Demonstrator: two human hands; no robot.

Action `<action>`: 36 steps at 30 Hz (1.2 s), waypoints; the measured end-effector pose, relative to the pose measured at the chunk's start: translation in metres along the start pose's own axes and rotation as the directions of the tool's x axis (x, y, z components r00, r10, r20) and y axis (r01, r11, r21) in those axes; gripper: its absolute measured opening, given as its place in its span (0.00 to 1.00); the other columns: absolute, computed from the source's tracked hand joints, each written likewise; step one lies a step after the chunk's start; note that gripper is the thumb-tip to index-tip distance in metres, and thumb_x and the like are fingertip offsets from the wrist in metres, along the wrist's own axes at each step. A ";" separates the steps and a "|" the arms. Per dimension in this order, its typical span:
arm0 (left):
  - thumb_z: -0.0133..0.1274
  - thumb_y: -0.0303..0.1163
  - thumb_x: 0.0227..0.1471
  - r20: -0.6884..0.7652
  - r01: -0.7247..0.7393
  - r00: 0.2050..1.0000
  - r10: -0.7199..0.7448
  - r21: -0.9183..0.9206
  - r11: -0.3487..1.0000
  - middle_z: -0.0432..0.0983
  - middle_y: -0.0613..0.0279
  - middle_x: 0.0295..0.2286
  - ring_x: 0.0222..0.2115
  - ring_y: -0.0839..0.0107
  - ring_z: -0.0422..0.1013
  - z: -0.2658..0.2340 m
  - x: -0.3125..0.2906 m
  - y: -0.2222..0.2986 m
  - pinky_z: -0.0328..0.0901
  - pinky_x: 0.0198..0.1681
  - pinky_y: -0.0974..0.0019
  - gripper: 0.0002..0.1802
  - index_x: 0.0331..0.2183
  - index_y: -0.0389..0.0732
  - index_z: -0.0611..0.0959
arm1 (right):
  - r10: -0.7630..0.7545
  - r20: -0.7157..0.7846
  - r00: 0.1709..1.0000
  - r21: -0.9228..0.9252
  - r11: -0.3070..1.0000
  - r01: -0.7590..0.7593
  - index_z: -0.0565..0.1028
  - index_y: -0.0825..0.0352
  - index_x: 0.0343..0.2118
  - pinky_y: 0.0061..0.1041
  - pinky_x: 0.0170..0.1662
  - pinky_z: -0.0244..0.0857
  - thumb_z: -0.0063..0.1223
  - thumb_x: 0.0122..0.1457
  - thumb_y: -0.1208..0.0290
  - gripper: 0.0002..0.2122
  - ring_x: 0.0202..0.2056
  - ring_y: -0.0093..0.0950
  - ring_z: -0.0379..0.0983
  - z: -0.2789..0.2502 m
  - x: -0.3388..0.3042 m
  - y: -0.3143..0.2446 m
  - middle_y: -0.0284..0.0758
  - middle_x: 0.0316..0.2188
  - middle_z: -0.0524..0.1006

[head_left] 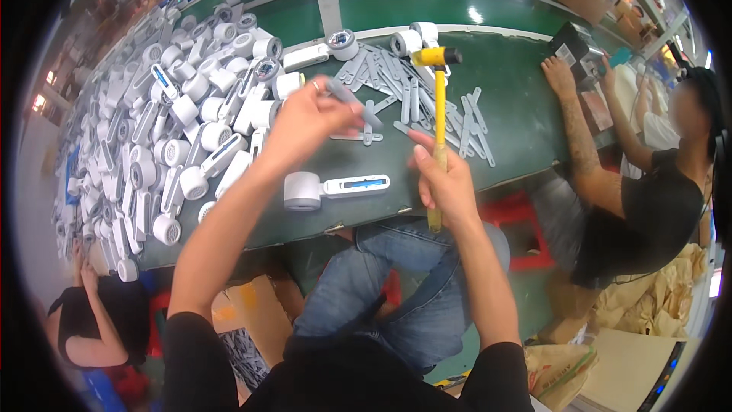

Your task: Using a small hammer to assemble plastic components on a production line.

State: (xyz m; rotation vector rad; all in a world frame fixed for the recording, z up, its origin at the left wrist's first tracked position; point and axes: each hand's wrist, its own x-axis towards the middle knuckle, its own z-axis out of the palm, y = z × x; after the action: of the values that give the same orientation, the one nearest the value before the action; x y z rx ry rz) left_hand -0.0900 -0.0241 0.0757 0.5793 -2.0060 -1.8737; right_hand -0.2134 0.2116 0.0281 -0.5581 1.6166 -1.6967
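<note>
My right hand [448, 185] is closed round the handle of a hammer [440, 111], which stands upright with its yellow and black head at the top. In my left hand [314, 118] a grey plastic strip [355, 102] is pinched between the fingers, slightly blurred. Below it on the green table lies a white device [303, 191] with a round head and a long handle; a slot in the handle shows something blue. Between and beyond my hands several loose grey strips [418, 99] lie scattered, some crossing each other.
A large heap of similar white devices [183, 111] covers the table's left side. At the right, a co-worker [648, 198] reaches toward a dark box [573, 47]. Another person [107, 328] sits at the lower left. A carton [263, 309] stands near my legs.
</note>
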 end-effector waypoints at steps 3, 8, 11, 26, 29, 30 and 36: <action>0.66 0.34 0.61 0.068 0.150 0.987 -0.144 -0.094 0.984 0.86 0.56 0.36 0.38 0.71 0.83 0.031 -0.049 0.003 0.77 0.42 0.68 0.18 0.44 0.31 0.80 | -0.019 0.151 0.988 0.058 0.998 0.010 0.75 0.69 0.62 0.16 0.16 0.53 0.57 0.72 0.61 0.22 0.14 0.13 0.63 0.015 -0.003 -0.006 0.27 0.25 0.77; 0.63 0.31 0.64 0.024 0.111 0.994 -0.108 -0.203 0.973 0.86 0.55 0.37 0.37 0.71 0.83 0.038 -0.069 -0.015 0.78 0.43 0.68 0.13 0.43 0.31 0.80 | -0.052 0.147 0.988 0.065 0.997 0.043 0.81 0.71 0.49 0.16 0.19 0.58 0.63 0.69 0.67 0.13 0.17 0.14 0.69 0.031 -0.008 -0.002 0.28 0.22 0.78; 0.63 0.31 0.64 0.006 0.132 0.991 -0.136 -0.290 0.948 0.86 0.54 0.38 0.38 0.71 0.83 0.042 -0.081 -0.016 0.78 0.43 0.69 0.13 0.43 0.31 0.81 | -0.029 0.171 0.985 -0.047 0.998 0.037 0.82 0.71 0.48 0.16 0.19 0.58 0.63 0.69 0.67 0.13 0.17 0.14 0.69 0.034 -0.015 -0.004 0.26 0.23 0.78; 0.72 0.30 0.49 0.047 -0.404 0.861 0.506 0.667 0.626 0.84 0.57 0.38 0.48 0.53 0.76 -0.007 -0.106 -0.071 0.63 0.65 0.49 0.47 0.67 0.39 0.68 | 0.099 0.240 0.966 -0.466 0.884 0.025 0.87 0.65 0.48 0.19 0.27 0.55 0.65 0.66 0.69 0.11 0.25 0.11 0.63 0.039 -0.004 -0.009 0.19 0.21 0.71; 0.72 0.31 0.49 0.016 -0.369 0.886 0.464 0.630 0.683 0.84 0.56 0.38 0.48 0.53 0.76 -0.009 -0.106 -0.074 0.63 0.65 0.50 0.48 0.68 0.38 0.67 | 0.070 0.219 0.973 -0.521 0.852 0.056 0.87 0.66 0.46 0.23 0.33 0.65 0.65 0.64 0.67 0.12 0.27 0.16 0.69 0.046 0.001 -0.010 0.28 0.23 0.78; 0.72 0.31 0.49 0.009 -0.364 0.887 0.462 0.630 0.686 0.84 0.56 0.38 0.48 0.53 0.76 -0.009 -0.106 -0.074 0.63 0.65 0.50 0.48 0.68 0.38 0.67 | 0.052 0.244 0.968 -0.541 0.836 0.091 0.87 0.66 0.46 0.24 0.33 0.66 0.65 0.64 0.67 0.11 0.28 0.16 0.70 0.045 0.003 -0.010 0.30 0.24 0.80; 0.71 0.31 0.51 0.074 -0.470 0.815 0.575 0.665 0.580 0.84 0.60 0.39 0.48 0.58 0.77 -0.011 -0.103 -0.076 0.65 0.63 0.50 0.29 0.54 0.41 0.82 | -0.010 0.348 0.937 -0.611 0.756 0.235 0.87 0.65 0.45 0.28 0.32 0.67 0.66 0.63 0.67 0.11 0.26 0.18 0.72 0.035 0.013 -0.008 0.38 0.23 0.81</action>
State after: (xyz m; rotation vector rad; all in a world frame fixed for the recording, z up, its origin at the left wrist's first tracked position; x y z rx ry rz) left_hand 0.0088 0.0150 0.0038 0.2113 -2.3680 -0.7124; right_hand -0.1971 0.1783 0.0379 -1.2432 1.9246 -1.0015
